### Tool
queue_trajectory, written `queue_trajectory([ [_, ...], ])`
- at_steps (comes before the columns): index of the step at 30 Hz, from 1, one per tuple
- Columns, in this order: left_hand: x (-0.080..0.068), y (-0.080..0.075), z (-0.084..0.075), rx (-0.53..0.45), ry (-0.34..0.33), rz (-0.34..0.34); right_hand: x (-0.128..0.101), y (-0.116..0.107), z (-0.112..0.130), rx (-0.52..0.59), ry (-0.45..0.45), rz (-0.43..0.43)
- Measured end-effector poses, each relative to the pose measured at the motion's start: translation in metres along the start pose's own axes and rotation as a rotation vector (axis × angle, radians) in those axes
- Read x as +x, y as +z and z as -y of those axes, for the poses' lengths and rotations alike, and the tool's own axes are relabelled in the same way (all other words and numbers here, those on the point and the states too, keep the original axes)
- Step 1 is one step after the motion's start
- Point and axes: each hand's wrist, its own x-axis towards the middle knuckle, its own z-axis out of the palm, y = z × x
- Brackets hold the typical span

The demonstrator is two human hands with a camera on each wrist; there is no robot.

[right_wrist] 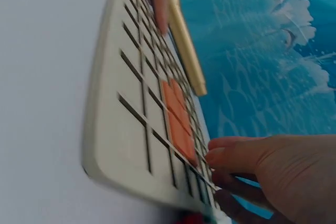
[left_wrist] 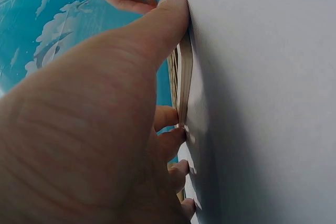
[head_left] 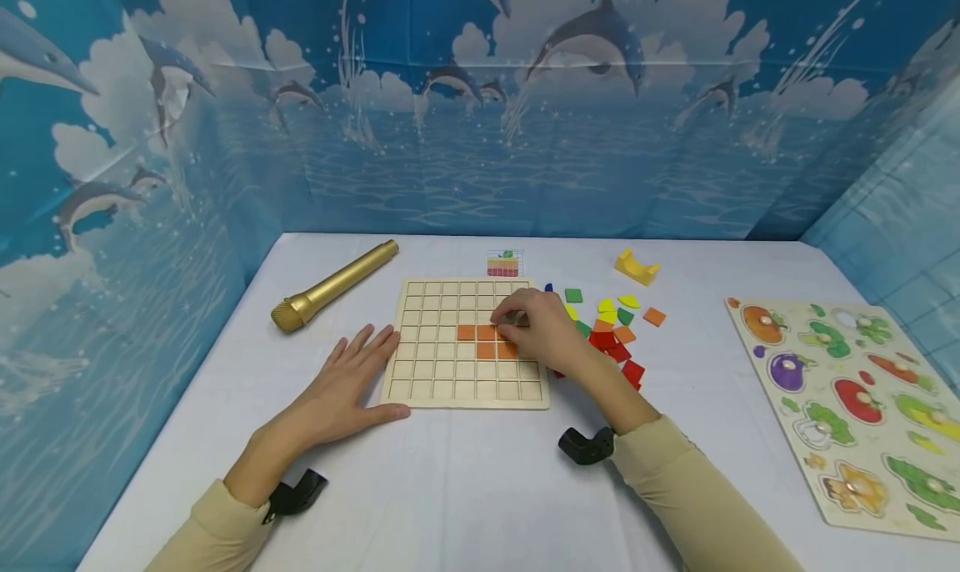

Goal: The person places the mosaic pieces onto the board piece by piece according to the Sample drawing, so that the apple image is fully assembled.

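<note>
Wooden board: the grid board (head_left: 467, 343) lies flat on the white table (head_left: 480, 489), between your two hands.
Left hand: your left hand (head_left: 352, 384) lies flat with fingers spread against the board's left edge, thumb along its near corner; keep that pressure so the grid does not slide.
Right hand: your right hand (head_left: 542, 330) is over the right part of the grid, fingertips curled together beside the orange tiles (head_left: 486, 341) already seated; it seems to pinch a small piece.
Doing it well: bring the piece down flat and square to its cell, touching the neighbouring orange tile, and press lightly rather than push sideways.
Supply: loose coloured pieces (head_left: 611, 330) lie just right of the board, close to your wrist; mind your sleeve.
Hard to see: the piece under your fingertips is mostly covered, so you cannot tell its colour or shape.
Right wrist view: blurred, showing only fingertips near the orange tiles.
Left wrist view: filled by the hand; only the board's edge shows.
</note>
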Motion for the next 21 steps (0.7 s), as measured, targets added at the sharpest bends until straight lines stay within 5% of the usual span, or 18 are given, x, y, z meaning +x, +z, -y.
queue_trajectory([
  [8,0.0,0.0,0.001,0.003,0.004,-0.004,-0.018,-0.041,-0.02,-0.064,0.079,0.113],
  [21,0.0,0.0,0.0,-0.002,0.002,0.004,-0.038,-0.056,-0.034,-0.145,0.127,0.186],
])
